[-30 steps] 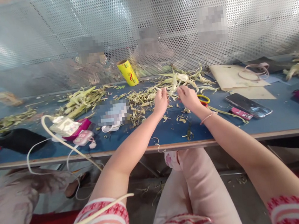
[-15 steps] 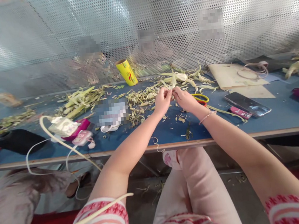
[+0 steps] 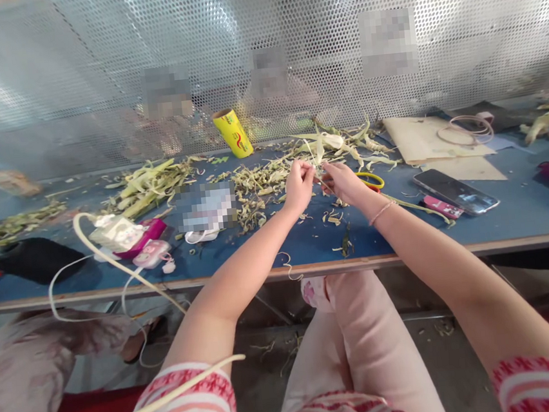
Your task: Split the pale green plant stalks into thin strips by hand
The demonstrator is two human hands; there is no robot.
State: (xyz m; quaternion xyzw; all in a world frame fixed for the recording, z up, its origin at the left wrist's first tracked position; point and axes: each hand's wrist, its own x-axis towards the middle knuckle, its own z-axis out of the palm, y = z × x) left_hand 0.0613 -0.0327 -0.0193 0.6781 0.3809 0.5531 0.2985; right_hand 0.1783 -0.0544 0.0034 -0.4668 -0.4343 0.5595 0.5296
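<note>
Blue tabletop [image 3: 522, 214] carries a wide heap of pale green husk scraps [image 3: 263, 184] near its far edge, just beyond both hands. Above the heap, the left hand [image 3: 298, 187] and right hand [image 3: 343, 183] each pinch one end of a thin pale strip [image 3: 318, 165], fingers closed on it.

Red-and-white patterned short sleeves, pale pink trousers, perhaps a thin bracelet [image 3: 382, 211] on the right wrist
</note>
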